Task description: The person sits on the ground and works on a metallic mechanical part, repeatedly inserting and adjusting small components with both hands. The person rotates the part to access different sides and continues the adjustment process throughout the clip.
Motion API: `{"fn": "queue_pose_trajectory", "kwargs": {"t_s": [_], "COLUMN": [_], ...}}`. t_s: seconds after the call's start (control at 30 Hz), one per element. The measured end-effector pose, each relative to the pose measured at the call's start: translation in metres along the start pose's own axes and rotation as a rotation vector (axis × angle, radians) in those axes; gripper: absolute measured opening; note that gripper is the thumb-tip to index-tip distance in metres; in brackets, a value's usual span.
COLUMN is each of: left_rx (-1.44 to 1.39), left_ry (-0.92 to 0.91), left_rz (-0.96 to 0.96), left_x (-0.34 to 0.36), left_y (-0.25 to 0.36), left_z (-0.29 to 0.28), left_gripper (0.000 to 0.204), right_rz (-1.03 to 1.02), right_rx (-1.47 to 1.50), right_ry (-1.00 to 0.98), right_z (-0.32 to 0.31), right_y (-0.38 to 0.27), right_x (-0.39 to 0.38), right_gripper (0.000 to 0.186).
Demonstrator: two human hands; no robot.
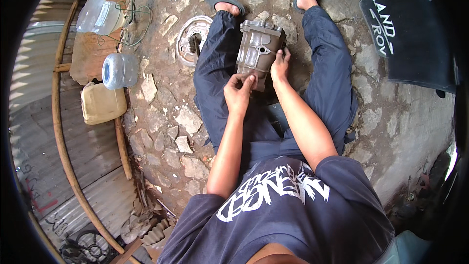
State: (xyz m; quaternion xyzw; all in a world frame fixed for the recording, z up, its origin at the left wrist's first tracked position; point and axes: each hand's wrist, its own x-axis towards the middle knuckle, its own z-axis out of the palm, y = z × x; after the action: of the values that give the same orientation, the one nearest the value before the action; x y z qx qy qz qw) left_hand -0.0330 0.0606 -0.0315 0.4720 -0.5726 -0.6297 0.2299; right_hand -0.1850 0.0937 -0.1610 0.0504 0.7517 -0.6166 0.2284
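Note:
A heavy grey-brown metal casting (254,44) with bolt bosses, ribs and a small flanged port stands between my legs in the upper middle. My left hand (236,92) grips its lower end, thumb and fingers pressed on the metal near the bottom edge. My right hand (279,67) holds the casting along its right side with bent fingers. Just left of my left shin lies a round silver metal disc (185,39) with holes and a dark centre opening, partly hidden by my leg.
Stony ground (161,132) surrounds me. At the left are two clear plastic jugs (97,15), a yellowish jerrycan (101,102), coiled green cord, wooden poles (68,162) and corrugated sheets. A black panel (415,24) lies at the upper right.

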Motion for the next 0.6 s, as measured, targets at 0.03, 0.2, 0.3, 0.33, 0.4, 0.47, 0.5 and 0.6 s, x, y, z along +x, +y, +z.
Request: {"fn": "queue_pose_trajectory", "kwargs": {"t_s": [0.03, 0.2, 0.3, 0.33, 0.4, 0.47, 0.5, 0.6], "left_rx": [0.038, 0.215, 0.198, 0.075, -0.051, -0.156, -0.192, 0.033], "left_ry": [-0.005, 0.024, 0.038, -0.016, -0.003, -0.03, -0.056, -0.049], "left_rz": [0.017, 0.053, 0.065, -0.014, -0.042, -0.047, -0.046, 0.004], "left_x": [-0.005, -0.011, -0.01, -0.012, -0.019, -0.022, -0.028, -0.041], "left_y": [-0.007, -0.015, -0.027, -0.016, -0.006, 0.006, 0.012, 0.029], "left_z": [0.002, 0.024, 0.005, 0.004, 0.006, 0.012, 0.014, 0.018], "left_gripper": [0.015, 0.034, 0.033, 0.03, 0.028, 0.026, 0.026, 0.028], "right_rz": [0.0, -0.088, 0.141, 0.088, -0.016, 0.011, 0.029, -0.094], "right_rx": [-0.045, -0.257, -0.2, -0.172, -0.107, -0.017, 0.025, 0.056], "right_ry": [-0.046, -0.11, -0.42, -0.504, -0.67, -0.736, -0.768, -0.716], "right_z": [-0.004, -0.04, -0.055, -0.067, -0.089, -0.108, -0.115, -0.124], "right_y": [0.002, 0.009, -0.039, -0.06, -0.092, -0.116, -0.12, -0.115], "right_x": [0.0, 0.026, -0.018, -0.036, -0.067, -0.097, -0.105, -0.105], "right_gripper": [0.06, 0.053, 0.054, 0.053, 0.052, 0.05, 0.049, 0.05]}}
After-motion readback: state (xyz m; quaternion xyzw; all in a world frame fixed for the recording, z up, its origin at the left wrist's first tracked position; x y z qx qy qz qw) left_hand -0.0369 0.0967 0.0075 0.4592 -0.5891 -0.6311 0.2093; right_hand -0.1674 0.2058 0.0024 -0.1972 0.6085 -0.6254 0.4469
